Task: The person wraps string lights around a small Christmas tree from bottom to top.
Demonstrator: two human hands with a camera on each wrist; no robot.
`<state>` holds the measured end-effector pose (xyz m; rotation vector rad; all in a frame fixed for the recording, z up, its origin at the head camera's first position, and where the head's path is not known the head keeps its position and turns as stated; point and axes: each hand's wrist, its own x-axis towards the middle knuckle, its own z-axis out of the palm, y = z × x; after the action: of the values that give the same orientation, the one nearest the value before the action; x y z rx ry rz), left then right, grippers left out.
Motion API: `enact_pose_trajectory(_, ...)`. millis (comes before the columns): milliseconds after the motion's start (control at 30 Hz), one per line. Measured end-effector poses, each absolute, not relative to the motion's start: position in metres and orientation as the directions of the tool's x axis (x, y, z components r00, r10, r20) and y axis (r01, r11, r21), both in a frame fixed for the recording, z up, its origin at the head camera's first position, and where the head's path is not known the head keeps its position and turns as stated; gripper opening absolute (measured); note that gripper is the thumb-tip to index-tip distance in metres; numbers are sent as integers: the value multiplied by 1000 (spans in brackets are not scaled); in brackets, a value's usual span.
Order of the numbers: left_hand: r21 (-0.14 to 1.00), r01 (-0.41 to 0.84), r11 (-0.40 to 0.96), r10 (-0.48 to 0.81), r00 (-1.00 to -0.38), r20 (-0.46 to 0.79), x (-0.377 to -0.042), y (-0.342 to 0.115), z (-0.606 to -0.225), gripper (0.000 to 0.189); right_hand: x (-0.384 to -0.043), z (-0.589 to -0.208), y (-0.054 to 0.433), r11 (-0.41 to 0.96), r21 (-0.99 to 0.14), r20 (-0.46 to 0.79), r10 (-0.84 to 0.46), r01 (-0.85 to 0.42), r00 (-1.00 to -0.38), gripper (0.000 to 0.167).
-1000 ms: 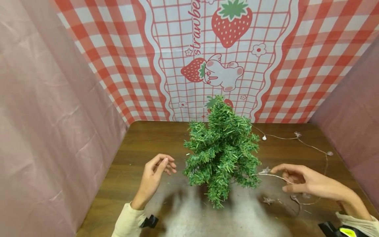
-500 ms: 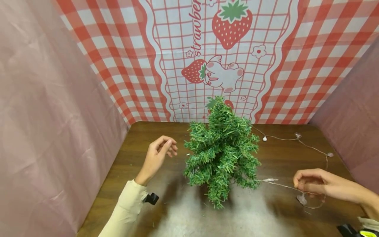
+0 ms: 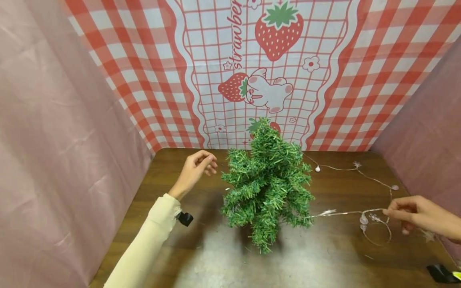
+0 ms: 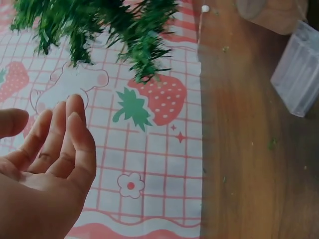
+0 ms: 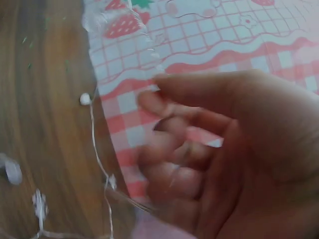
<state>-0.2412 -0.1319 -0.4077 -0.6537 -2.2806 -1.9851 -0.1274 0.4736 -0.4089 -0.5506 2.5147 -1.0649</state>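
A small green artificial Christmas tree (image 3: 268, 188) stands on the table. On its right, my right hand (image 3: 425, 216) pinches the thin wire of a string of lights (image 3: 345, 213) between thumb and forefinger. The wire stretches nearly straight from the tree's lower branches, with clear bulbs (image 3: 363, 221) dangling near the hand. The right wrist view is blurred, with a strand running up from the fingertips (image 5: 158, 79). Left of the tree, my left hand (image 3: 198, 168) hovers with loosely bent fingers and holds nothing. The left wrist view shows it below the branches (image 4: 144, 55).
The rest of the light string, with a white bulb (image 3: 317, 169) and a star (image 3: 357, 165), curves over the back right of the wooden table (image 3: 173, 240). A clear plastic box (image 4: 299, 74) appears in the left wrist view. Pink curtains (image 3: 72, 140) and a strawberry-print cloth (image 3: 252, 100) enclose the table.
My right hand has moved to the right, drawing the wire straighter from the tree. My left hand has moved forward beside the tree, still holding nothing.
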Motion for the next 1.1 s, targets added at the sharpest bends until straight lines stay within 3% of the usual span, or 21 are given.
enact_pose_trajectory(167,987,158,-25,326,-932,158,-254,-137,-393,30,-140,-387,458,669,-726,-30,-264,-160,-964,15)
enact_pose_trajectory(300,991,-10,-135,383,-923,42,-265,-140,-377,40,-156,-366,435,665,-718,105,-187,-205,-977,14)
enact_pose_trajectory(433,981,-86,-171,478,-878,6,-276,-144,-363,54,-174,-343,405,704,-678,135,-162,-211,-977,17)
enact_pose_trajectory(667,976,-110,-190,597,-802,26,-294,-142,-337,61,-223,-313,360,756,-612,74,-237,-232,-969,28)
enact_pose_trajectory(867,984,-105,-146,608,-794,5,-307,-110,-329,63,-259,-298,336,755,-628,39,-214,-191,-976,51)
enact_pose_trajectory(1100,992,-106,-74,619,-784,-37,-319,-71,-330,53,-291,-293,309,742,-652,-92,-281,-155,-955,52)
